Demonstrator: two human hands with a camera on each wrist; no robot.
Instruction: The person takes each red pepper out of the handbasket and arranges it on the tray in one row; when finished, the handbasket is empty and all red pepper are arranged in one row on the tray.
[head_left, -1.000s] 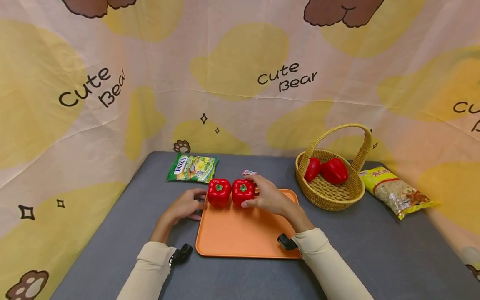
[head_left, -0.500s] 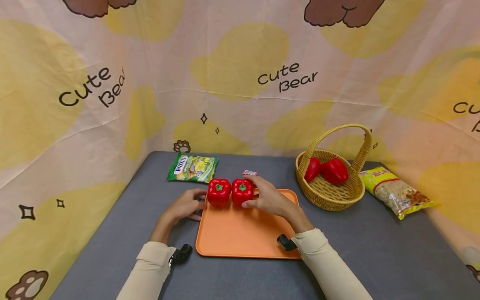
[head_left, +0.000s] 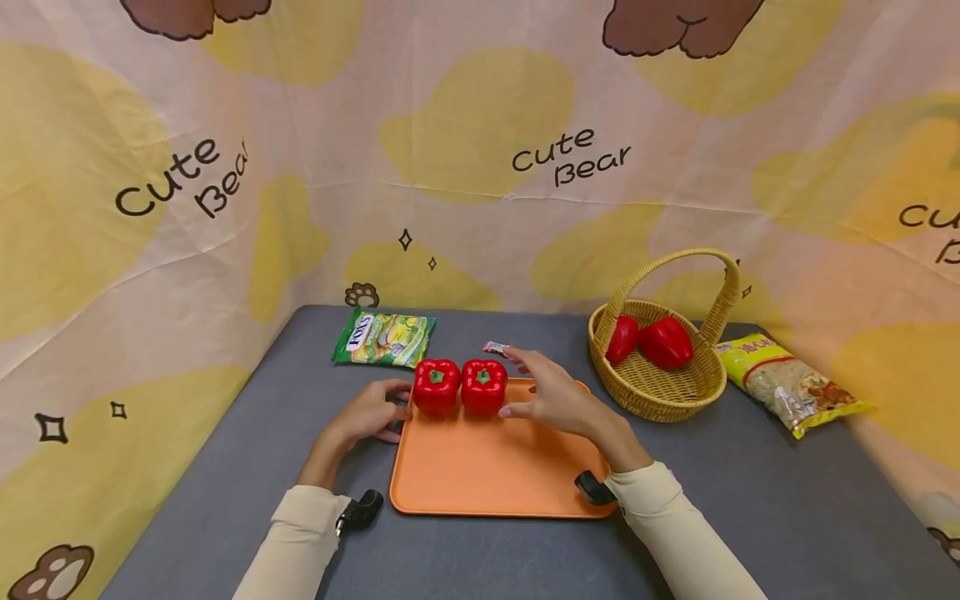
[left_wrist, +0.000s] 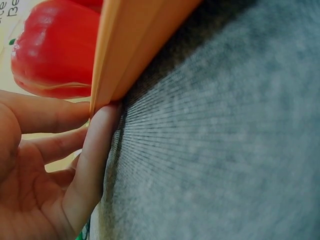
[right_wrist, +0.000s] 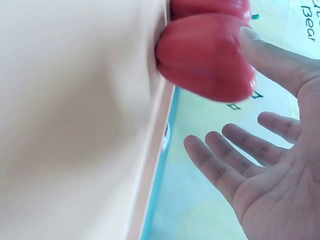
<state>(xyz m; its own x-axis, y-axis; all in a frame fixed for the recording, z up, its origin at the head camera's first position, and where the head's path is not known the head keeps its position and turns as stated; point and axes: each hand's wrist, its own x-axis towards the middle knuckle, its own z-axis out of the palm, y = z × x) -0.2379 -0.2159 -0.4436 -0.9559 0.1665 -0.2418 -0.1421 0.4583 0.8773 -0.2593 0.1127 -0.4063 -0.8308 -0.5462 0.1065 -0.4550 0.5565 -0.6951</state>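
Note:
Two red bell peppers with green stems stand side by side at the back left of an orange tray (head_left: 495, 475): the left pepper (head_left: 437, 387) and the right pepper (head_left: 483, 387). My left hand (head_left: 369, 411) holds the tray's left edge; in the left wrist view the fingertips meet at the tray rim (left_wrist: 107, 65), close beside a pepper (left_wrist: 55, 50). My right hand (head_left: 558, 400) is spread just right of the right pepper, its fingers apart and holding nothing. In the right wrist view the thumb (right_wrist: 275, 60) overlaps the near pepper (right_wrist: 207, 57).
A wicker basket (head_left: 656, 407) with a tall handle stands at the back right, two red peppers (head_left: 666, 342) inside. Beside it lies a yellow food packet (head_left: 795, 383). A green Fox's candy bag (head_left: 386, 337) and a small pink wrapped sweet (head_left: 496, 347) lie behind the tray.
My right hand has let go of the right pepper and drawn back to the right, its fingers spreading. That pepper shifted slightly left, towards the other. The left hand has stayed at the tray edge.

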